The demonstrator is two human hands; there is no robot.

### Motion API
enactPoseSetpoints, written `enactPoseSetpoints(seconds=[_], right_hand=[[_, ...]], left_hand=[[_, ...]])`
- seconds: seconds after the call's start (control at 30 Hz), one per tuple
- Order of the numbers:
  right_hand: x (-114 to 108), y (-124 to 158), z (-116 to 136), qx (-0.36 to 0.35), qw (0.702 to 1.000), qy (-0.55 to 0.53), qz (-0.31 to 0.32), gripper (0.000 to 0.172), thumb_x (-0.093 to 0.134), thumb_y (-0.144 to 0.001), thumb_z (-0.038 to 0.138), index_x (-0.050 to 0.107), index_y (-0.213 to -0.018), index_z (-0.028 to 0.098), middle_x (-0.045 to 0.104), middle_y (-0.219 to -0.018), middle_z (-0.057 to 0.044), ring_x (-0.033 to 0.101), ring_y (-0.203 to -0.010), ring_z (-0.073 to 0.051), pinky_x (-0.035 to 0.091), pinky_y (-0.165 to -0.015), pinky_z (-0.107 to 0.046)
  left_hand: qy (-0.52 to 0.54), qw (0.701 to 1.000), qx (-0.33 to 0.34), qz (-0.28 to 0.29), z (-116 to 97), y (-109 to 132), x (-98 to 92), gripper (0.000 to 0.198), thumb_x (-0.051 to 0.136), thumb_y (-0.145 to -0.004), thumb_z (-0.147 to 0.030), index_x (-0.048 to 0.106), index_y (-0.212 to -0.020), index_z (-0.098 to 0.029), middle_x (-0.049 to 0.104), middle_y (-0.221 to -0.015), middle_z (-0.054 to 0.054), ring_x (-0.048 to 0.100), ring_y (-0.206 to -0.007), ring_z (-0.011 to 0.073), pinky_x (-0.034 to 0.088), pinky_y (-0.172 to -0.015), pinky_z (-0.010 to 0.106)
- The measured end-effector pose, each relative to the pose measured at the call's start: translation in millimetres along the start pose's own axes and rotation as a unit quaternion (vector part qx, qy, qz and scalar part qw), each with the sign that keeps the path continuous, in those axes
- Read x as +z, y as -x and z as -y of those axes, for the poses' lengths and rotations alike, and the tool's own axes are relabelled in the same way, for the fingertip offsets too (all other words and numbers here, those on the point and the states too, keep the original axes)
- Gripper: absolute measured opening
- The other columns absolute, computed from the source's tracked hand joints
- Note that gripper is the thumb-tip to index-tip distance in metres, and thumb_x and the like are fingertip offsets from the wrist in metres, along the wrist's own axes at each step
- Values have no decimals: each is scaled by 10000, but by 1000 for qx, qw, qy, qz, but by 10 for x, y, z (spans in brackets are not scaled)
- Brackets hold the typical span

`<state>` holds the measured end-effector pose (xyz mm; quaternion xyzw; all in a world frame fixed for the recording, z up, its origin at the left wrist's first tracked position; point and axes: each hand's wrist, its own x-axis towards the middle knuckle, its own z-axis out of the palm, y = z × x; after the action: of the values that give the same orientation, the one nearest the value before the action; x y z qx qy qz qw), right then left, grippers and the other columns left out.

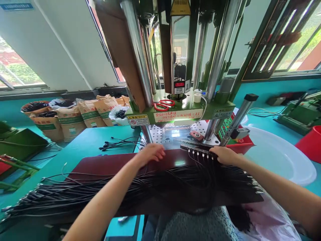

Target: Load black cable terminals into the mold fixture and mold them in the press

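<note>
With its thumb and fingers, my right hand grips the right end of a dark bar-shaped mould strip. A row of metal cable connectors sticks out along the strip's near edge, their black cables hanging toward me. My left hand hovers left of the strip over the dark red board, fingers loosely bent and apart, nothing in them. A wide bundle of black cables lies across the board below both hands.
A green press with steel columns stands ahead; red scissors lie on its ledge. Finished-looking cables rest on the teal table at left. A control box with buttons and a large white basin are at right. Paper sacks stand behind.
</note>
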<state>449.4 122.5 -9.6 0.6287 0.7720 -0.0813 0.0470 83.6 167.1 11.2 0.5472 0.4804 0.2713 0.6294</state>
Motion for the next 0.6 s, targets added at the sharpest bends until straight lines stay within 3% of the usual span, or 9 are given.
enactPoseSetpoints(seconds=[0.07, 0.13, 0.2, 0.3, 0.4, 0.47, 0.6], right_hand=[[-129, -91, 65, 16, 1000, -3, -11, 316, 499, -625, -14, 635, -860, 149, 616, -894, -107, 583, -867, -256, 399, -699, -307], [-277, -213, 122, 46, 998, -11, -33, 230, 518, -648, 4, 632, -800, 134, 618, -862, -124, 585, -844, -263, 400, -694, -327], [-409, -350, 171, 76, 995, -31, -56, 158, 532, -680, 18, 623, -754, 124, 618, -796, -117, 583, -825, -252, 404, -712, -350], [-529, -558, 222, 101, 988, -88, -80, 52, 578, -742, 85, 608, -724, 123, 603, -722, -50, 573, -792, -199, 421, -749, -371], [-559, -777, 254, 101, 975, -177, -94, 89, 619, -780, 189, 597, -721, 126, 588, -709, -1, 566, -735, -150, 454, -729, -346], [-561, -944, 284, 96, 957, -252, -105, 140, 613, -801, 230, 593, -718, 120, 584, -696, 11, 566, -681, -130, 473, -677, -309], [-599, -1303, 405, 104, 887, -420, -160, 156, 547, -860, 277, 599, -829, 133, 604, -807, -10, 574, -688, -117, 491, -630, -268]], left_hand=[[-131, 986, 28, 104, 51, 19, 522, 349, 527, -768, -459, 641, -722, -132, 635, -689, 50, 536, -597, 140, 364, -533, 232], [-244, 961, 83, 95, 100, 11, 908, 449, 491, -757, -540, 639, -643, -132, 600, -613, 29, 505, -586, 136, 340, -562, 243], [-282, 952, 87, 85, 122, -22, 1140, 559, 384, -781, -604, 635, -610, -134, 583, -580, 27, 499, -583, 138, 338, -593, 254], [-265, 958, 41, 101, 111, -83, 1300, 655, 280, -776, -672, 619, -586, -145, 567, -518, 30, 491, -535, 137, 343, -593, 259], [-179, 976, -14, 122, 83, -123, 1403, 618, 370, -704, -724, 598, -656, -151, 566, -485, 22, 454, -443, 123, 327, -529, 254], [-35, 989, -67, 128, 61, -156, 1482, 590, 436, -670, -722, 573, -785, -160, 621, -589, 31, 490, -464, 126, 321, -505, 241], [231, 965, -106, 68, -10, -336, 1583, 403, 560, -704, -535, 539, -841, -157, 642, -766, 49, 558, -584, 130, 365, -527, 232]])
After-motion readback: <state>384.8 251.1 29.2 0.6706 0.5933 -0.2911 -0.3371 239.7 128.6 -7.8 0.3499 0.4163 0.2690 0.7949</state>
